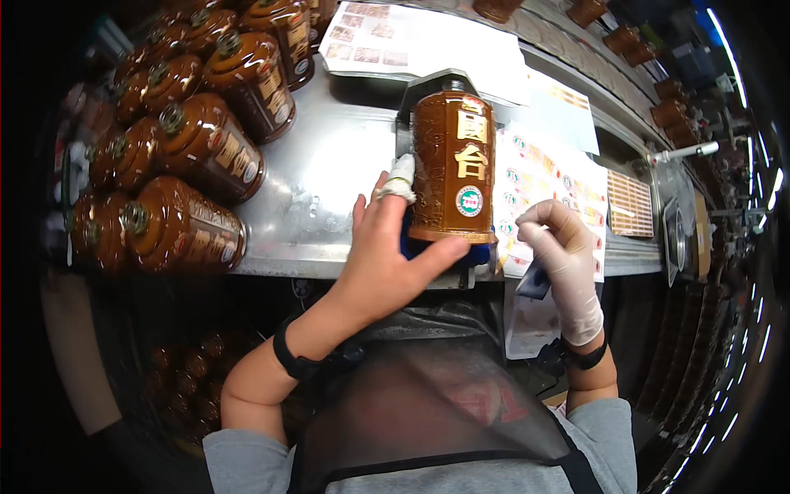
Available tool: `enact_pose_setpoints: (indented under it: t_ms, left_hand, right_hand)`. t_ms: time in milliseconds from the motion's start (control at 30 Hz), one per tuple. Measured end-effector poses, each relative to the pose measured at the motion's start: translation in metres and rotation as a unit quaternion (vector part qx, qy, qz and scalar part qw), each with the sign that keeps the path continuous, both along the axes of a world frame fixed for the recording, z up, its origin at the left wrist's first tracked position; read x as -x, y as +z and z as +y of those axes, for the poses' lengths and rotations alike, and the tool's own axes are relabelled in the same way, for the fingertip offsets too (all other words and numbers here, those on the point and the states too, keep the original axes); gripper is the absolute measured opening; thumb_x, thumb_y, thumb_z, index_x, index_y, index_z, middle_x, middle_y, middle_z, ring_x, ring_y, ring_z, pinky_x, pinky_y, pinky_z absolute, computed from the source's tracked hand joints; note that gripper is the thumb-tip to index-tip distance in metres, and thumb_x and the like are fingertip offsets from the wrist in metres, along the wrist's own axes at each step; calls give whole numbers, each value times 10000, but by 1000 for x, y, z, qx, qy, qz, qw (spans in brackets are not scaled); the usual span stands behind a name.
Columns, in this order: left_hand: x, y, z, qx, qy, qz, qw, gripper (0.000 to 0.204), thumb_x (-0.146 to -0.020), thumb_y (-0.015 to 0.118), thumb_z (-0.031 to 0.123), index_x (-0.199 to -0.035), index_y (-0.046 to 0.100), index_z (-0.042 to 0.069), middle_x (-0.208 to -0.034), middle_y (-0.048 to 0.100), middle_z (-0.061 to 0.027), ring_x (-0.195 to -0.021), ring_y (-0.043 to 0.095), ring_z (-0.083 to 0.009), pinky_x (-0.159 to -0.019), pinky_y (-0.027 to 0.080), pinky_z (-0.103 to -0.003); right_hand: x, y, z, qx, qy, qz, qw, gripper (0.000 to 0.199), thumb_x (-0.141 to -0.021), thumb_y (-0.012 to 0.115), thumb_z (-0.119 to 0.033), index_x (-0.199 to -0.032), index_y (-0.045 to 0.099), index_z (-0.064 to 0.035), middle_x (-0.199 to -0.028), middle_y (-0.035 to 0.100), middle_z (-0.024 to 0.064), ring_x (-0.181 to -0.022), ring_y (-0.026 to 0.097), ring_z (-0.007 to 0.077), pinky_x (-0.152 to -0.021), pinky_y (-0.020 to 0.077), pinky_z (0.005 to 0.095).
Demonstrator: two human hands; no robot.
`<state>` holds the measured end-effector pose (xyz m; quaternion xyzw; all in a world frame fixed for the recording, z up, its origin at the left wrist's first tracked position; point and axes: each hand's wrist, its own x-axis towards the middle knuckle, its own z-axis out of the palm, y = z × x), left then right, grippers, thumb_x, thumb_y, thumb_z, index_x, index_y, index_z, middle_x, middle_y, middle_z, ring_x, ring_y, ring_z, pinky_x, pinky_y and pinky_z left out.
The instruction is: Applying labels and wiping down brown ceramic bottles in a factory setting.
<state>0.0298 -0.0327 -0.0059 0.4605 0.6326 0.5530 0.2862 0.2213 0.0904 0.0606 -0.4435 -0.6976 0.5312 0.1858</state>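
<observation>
Bracing the brown bottle [438, 185], the spread left hand [385, 251] likely steadies it; the gloved right hand [568, 267] curls near the sticker sheet [539, 169], any pinch unclear.

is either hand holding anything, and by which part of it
The left hand touches the brown bottle at its left side and base; whether it grips cannot be told. The right hand is curled; whether it holds anything is unclear.
</observation>
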Motion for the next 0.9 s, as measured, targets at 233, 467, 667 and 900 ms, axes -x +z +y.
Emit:
enact_pose_setpoints:
  t_ms: [233,467,667,900]
  left_hand:
    - [-8,-9,3,22,22,45,998,803,-838,734,451,-1371,418,-59,-1412,458,-272,-1411,300,-472,-1141,134,-599]
    - [6,-33,-2,-48,-32,-124,991,676,-912,675,293,-1449,391,-3,-1488,405,-245,-1449,275,-409,-1166,169,-512]
    - [15,-50,-4,-116,-71,-358,924,575,-963,431,-47,-1516,275,-42,-1544,371,-172,-1448,343,-230,-1174,242,-325]
    - [16,-53,-12,-78,-74,-187,976,622,-1002,541,214,-1516,272,-9,-1531,359,-233,-1460,307,-303,-1190,179,-419]
  right_hand:
    - [13,-20,-1,-8,54,-40,998,385,-816,812,-188,-1083,595,-14,-932,601,20,-607,517,14,-539,425,158]
    - [17,-18,-1,55,46,-21,997,410,-842,792,-174,-1120,546,2,-975,590,52,-637,599,55,-571,497,192]
    - [15,-24,0,57,54,-5,997,415,-850,783,-170,-1119,522,9,-1022,589,75,-662,605,70,-591,499,198]
    - [16,-21,-3,55,63,-8,996,405,-872,757,-149,-1140,498,8,-1086,573,99,-704,626,99,-622,515,224]
